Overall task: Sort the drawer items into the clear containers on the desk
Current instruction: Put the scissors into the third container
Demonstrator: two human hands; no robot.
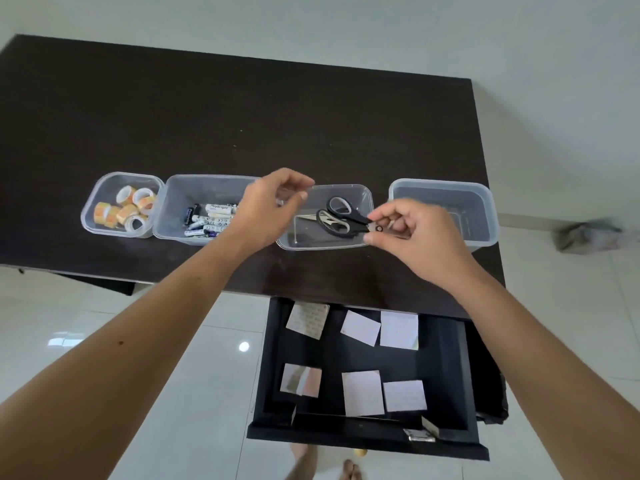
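Head view: we see the right hand (412, 233) pinching the blades of the black-handled scissors (341, 216) near the pivot, handles pointing into the third clear container (363, 195), where a second pair lies beneath. The left hand (268, 207) hovers over the seam between the second container (173, 202) and the third — fingers loosely curled, thumb and forefinger close, holding nothing we can make out. Both forearms reach in from below. The second container holds batteries (207, 221); the first (93, 209) holds tape rolls (126, 211); the fourth (485, 209) sits at the right. All four stand in a row on a dark desk (242, 116). Below, the open drawer (450, 375) holds paper pads (362, 393) — several, lying apart. Glossy white floor tiles (104, 323) surround the desk.
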